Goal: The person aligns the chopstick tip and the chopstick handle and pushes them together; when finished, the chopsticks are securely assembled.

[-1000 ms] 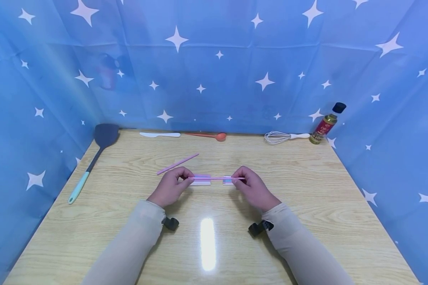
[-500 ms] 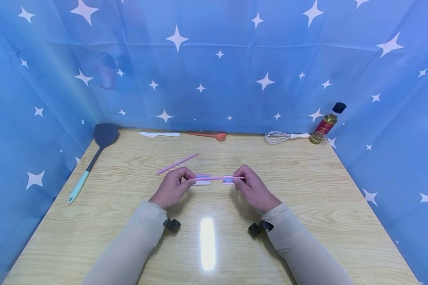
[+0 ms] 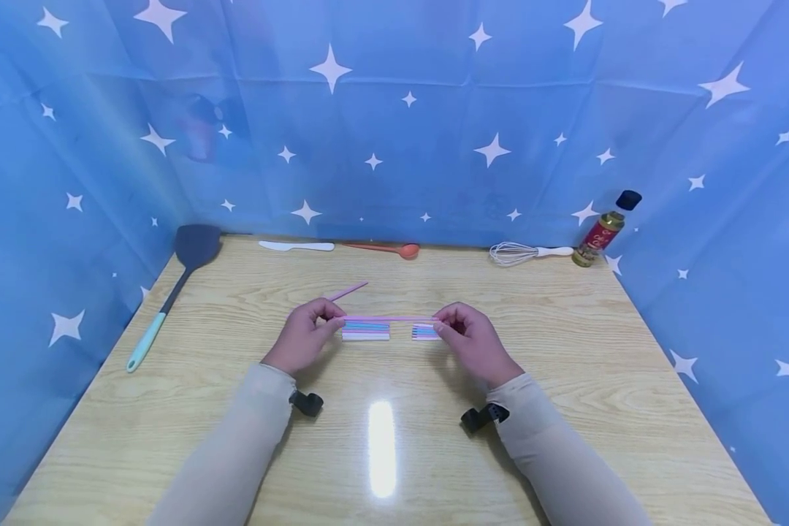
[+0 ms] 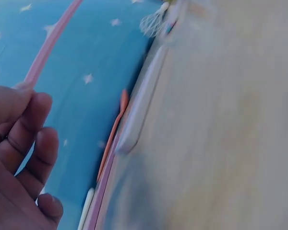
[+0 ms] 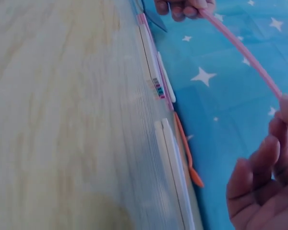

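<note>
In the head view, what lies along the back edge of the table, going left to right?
Dark grey spatula with a teal handle → white plastic knife → orange spoon → wire whisk with a white handle → oil bottle with a black cap.

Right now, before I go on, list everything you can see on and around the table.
pink stick: 1, pink, held level between both hands above the striped pieces
second pink stick: 1, pink, on the table behind the left hand
striped pieces: 2, pink, blue and white, on the table centre, under the held stick
spatula: 1, dark head, teal handle, far left
knife: 1, white, back edge
spoon: 1, orange, back edge
whisk: 1, wire, white handle, back right
bottle: 1, black cap, red label, back right corner
table: 1, light wood
backdrop: blue with white stars
left hand: pinches the stick's left end
right hand: pinches its right end
</note>
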`<state>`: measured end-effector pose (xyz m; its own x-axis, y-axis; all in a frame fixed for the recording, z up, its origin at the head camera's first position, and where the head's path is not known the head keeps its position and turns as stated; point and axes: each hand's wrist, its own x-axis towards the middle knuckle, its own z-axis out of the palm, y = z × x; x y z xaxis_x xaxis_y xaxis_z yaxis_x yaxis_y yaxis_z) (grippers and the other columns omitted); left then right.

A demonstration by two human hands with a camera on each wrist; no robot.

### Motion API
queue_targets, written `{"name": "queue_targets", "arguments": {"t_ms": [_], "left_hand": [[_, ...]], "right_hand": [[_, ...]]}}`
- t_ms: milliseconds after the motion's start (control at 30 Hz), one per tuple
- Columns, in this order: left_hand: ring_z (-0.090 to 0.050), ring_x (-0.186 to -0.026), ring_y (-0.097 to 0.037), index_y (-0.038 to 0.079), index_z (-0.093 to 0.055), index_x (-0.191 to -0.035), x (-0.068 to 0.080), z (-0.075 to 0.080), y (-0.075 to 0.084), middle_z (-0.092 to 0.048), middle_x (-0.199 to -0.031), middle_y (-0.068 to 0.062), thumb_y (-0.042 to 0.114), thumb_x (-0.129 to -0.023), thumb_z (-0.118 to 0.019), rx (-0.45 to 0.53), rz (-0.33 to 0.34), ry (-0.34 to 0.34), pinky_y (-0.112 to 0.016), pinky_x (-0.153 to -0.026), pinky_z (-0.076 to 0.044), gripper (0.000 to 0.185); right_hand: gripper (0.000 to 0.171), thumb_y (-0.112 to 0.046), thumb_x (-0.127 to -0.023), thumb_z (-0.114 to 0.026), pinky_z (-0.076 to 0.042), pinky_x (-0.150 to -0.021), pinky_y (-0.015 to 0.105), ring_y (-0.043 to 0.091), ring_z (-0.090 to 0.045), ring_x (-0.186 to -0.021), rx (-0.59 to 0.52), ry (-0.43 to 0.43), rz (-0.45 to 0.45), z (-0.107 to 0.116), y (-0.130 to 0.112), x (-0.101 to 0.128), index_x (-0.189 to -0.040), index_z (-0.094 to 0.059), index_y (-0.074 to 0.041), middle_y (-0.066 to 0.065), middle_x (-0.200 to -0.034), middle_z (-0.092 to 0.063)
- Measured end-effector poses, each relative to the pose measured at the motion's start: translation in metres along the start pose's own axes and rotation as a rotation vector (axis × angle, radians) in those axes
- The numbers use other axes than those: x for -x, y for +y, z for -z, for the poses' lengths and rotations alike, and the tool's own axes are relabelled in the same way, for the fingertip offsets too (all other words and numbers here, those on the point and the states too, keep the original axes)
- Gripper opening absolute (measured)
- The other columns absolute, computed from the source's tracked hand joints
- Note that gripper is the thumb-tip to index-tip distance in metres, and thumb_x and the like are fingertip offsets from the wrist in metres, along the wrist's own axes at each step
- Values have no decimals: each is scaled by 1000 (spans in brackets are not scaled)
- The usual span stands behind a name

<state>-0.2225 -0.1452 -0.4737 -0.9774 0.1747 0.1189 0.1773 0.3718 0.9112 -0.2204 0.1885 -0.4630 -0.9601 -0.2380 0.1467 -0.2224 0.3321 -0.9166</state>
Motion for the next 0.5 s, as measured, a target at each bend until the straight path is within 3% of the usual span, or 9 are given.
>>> {"name": "queue_targets", "arguments": {"t_ms": [200, 367, 500], "left_hand": [[-56, -88, -22, 8, -73, -108, -6, 26, -17, -65, -100, -9, 18, -105, -67, -40, 82, 169, -32, -77, -46, 12], [-54, -86, -23, 6, -74, -110, -7, 40, -28, -63, -97, -10, 18, -106, -65, -80, 168, 295, -33, -75, -45, 15], [-53, -82, -22, 7, -76, -110, -7, 42, -29, -63, -94, -9, 19, -104, -67, -118, 222, 362, -32, -72, -43, 16]], "right_hand": [[16, -11, -103, -67, -44, -68, 23, 18, -52, -79, -58, 29, -24, 4, 2, -1, -113, -67, 2, 9, -91, -57], [12, -12, -103, -68, -44, -67, 23, 18, -52, -78, -63, 16, -28, 3, 7, -2, -110, -69, -2, 9, -91, -59], [11, -11, -103, -68, -44, -67, 23, 17, -52, -78, -60, 13, -21, 3, 8, -1, -109, -69, -2, 9, -90, -59]]}}
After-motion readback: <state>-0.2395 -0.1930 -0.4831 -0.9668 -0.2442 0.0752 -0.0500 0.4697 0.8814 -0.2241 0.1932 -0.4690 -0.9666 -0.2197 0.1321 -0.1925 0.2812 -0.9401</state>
